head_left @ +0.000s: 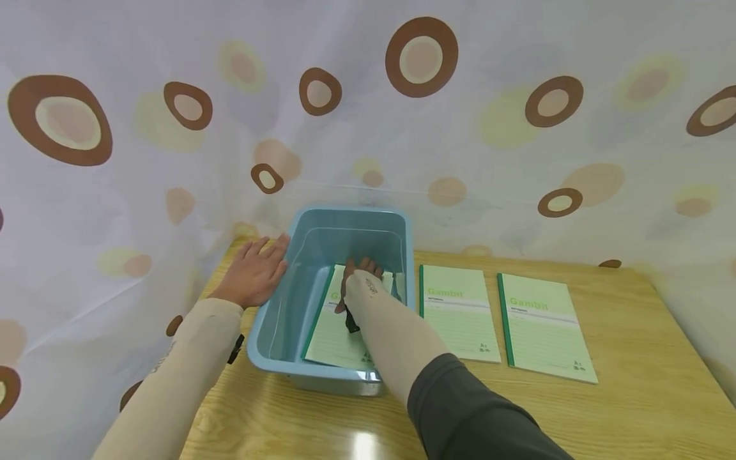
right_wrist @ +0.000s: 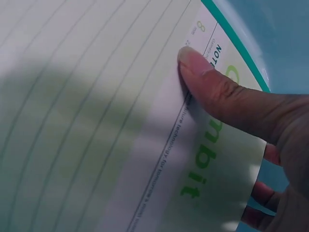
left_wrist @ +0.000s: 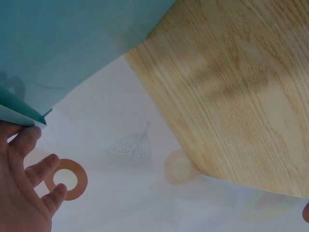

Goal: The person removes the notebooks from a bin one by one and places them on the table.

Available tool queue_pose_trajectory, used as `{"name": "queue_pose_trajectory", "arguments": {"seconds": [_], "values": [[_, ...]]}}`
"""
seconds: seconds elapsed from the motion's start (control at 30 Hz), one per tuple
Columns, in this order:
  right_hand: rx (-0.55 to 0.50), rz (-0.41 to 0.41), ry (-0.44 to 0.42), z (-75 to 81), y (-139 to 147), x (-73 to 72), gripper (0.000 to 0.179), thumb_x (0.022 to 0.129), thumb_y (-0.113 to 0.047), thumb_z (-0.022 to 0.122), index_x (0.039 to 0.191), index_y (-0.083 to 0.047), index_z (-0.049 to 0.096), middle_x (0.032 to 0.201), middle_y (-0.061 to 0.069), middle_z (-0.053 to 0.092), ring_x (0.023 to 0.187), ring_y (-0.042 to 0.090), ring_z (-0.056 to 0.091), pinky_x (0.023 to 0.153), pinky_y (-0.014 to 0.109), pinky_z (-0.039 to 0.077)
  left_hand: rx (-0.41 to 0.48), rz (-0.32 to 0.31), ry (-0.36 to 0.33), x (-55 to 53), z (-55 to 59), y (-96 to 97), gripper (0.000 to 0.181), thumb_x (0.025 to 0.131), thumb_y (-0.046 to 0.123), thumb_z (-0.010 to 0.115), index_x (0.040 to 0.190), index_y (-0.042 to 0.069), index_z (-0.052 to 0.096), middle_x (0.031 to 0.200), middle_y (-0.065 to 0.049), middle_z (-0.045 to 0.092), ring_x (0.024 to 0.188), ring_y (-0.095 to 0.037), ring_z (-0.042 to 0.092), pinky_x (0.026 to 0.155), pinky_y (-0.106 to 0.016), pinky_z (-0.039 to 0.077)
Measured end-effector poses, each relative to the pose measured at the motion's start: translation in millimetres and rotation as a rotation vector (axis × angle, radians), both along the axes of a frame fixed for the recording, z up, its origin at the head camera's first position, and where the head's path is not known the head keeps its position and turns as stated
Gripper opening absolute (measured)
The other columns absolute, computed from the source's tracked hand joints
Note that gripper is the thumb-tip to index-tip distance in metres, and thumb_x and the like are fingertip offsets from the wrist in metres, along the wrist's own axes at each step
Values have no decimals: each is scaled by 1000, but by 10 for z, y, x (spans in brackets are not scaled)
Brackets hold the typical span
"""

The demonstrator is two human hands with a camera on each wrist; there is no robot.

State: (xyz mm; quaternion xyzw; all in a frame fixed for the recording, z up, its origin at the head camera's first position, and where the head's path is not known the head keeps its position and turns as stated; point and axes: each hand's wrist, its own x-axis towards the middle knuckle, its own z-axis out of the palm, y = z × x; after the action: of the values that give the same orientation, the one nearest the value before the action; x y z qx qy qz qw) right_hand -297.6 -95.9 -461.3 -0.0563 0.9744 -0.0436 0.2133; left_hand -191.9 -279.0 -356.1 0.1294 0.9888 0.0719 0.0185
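Note:
Inside a blue plastic basin (head_left: pixel 276 332) lies a pale green notebook (head_left: pixel 333 342) with a dark green spine. My right hand (head_left: pixel 361 281) reaches into the basin and grips this notebook by its top edge. In the right wrist view the thumb (right_wrist: pixel 207 82) presses on the printed cover, while the other fingers go behind the edge. My left hand (head_left: pixel 255 271) rests against the basin's left rim, its fingers extended. The left wrist view shows those fingers (left_wrist: pixel 29 140) touching the rim from outside.
Two more pale green notebooks, a nearer one (head_left: pixel 460 313) and a farther one (head_left: pixel 546 326), lie side by side on the wooden table (head_left: pixel 627 332) right of the basin. A patterned white cloth (head_left: pixel 356 140) hangs behind and along the left side.

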Motion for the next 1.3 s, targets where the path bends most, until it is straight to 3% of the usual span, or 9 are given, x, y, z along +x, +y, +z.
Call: {"name": "queue_pose_trajectory", "arguments": {"seconds": [0.27, 0.47, 0.57, 0.67, 0.83, 0.97, 1.3], "values": [[-82, -68, 42, 97, 19, 152, 106, 53, -56, 90, 132, -12, 36, 117, 16, 34, 103, 27, 28, 91, 38, 29, -2, -3, 8, -12, -8, 8, 55, 105, 26, 29, 152, -1, 19, 155, -17, 29, 142, -42, 21, 114, -59, 11], [-56, 35, 60, -45, 38, 21, 137, 41, -55, 94, 149, -11, 21, 125, 20, 33, 109, 29, 29, 100, 40, 27, -10, -5, 9, -5, -12, 7, 55, 105, 25, 29, 152, -1, 18, 155, -17, 29, 142, -42, 21, 114, -58, 11], [-71, 62, 83, -118, 49, -33, 139, 40, -57, 93, 150, -11, 21, 121, 20, 32, 104, 29, 28, 97, 40, 26, -8, -4, 10, -6, -13, 12, 55, 105, 25, 29, 152, -1, 19, 155, -17, 30, 141, -42, 22, 114, -59, 12], [-51, 89, 124, -152, 49, -57, 132, 40, -62, 91, 145, -10, 29, 115, 19, 34, 100, 30, 28, 92, 40, 27, -11, -1, 7, -5, -4, 18, 55, 105, 25, 29, 152, -1, 18, 155, -17, 30, 141, -42, 22, 114, -59, 11], [25, 131, 185, -125, 13, -57, 113, 35, -62, 92, 122, -11, 42, 108, 17, 37, 95, 29, 31, 85, 40, 27, -16, -4, 6, -11, -2, 18, 55, 105, 25, 28, 152, -2, 18, 155, -17, 29, 142, -42, 21, 114, -59, 11], [77, 135, 176, -109, 0, -52, 111, 39, -63, 90, 124, -12, 43, 111, 17, 38, 97, 29, 31, 86, 41, 27, -8, -4, 2, -7, -11, 20, 55, 105, 26, 28, 152, -1, 18, 155, -16, 28, 142, -42, 20, 114, -59, 10], [19, 182, 258, 48, -12, -24, 107, 38, -65, 89, 118, -11, 43, 110, 18, 47, 97, 31, 38, 90, 45, 27, 6, 1, 10, 3, -2, 23, 54, 106, 25, 28, 152, -1, 19, 155, -17, 29, 142, -42, 21, 114, -59, 11]]}}
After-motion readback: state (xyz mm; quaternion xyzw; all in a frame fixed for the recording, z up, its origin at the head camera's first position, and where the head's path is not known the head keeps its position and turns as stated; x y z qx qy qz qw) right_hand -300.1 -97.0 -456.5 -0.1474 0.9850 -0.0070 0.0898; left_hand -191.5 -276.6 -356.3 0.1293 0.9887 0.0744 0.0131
